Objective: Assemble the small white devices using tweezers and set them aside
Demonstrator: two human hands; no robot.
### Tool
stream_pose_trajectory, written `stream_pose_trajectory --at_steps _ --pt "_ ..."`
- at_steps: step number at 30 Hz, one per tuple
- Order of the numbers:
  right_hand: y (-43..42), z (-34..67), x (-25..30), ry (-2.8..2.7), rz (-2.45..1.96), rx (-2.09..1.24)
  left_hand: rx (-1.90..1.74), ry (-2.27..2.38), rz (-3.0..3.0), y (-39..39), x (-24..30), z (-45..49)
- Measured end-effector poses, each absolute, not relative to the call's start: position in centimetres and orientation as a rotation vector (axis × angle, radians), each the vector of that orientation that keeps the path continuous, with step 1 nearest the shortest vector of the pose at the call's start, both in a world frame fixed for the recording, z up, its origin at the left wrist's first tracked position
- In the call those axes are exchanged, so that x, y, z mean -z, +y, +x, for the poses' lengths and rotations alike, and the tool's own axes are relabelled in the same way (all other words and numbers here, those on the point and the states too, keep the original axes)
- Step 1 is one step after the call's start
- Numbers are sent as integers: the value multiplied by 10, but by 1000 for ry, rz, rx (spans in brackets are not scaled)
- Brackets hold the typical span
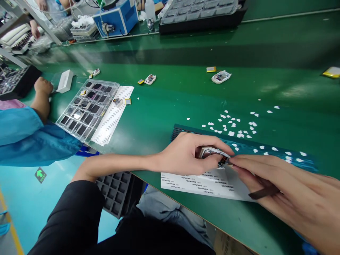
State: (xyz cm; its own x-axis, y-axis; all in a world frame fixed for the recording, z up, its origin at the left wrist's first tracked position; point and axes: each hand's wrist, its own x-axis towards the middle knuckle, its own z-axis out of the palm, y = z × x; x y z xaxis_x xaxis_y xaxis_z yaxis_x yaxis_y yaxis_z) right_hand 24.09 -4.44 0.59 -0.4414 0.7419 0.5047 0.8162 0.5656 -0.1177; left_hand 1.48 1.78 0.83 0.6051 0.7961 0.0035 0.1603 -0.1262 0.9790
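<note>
Green desk (164, 106) lies under both hands; just below the left hand (186, 154), a white sheet (196, 185) repeats "CROWN". That hand pinches an opened electronic device (211, 151); the right hand (281, 180), fingertips together at the device's right end, holds a dark tool (264, 193).

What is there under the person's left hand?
Below the left hand, a white printed sheet shows nearer, a blue-green mat farther; what the hand covers of them cannot be seen.

Plain black left sleeve (73, 216), softly creased; black top (159, 236); rumpled, pale blue-grey trousers (160, 209)
</note>
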Motion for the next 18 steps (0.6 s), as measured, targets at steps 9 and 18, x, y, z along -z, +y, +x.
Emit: stream_pose_trajectory --at_steps 9,18 --pt "-65 269 25 -2170 -1455 83 -543 680 1406 22 -15 12" --pt "-88 331 87 -2073 -1588 141 -390 632 1055 31 -29 12"
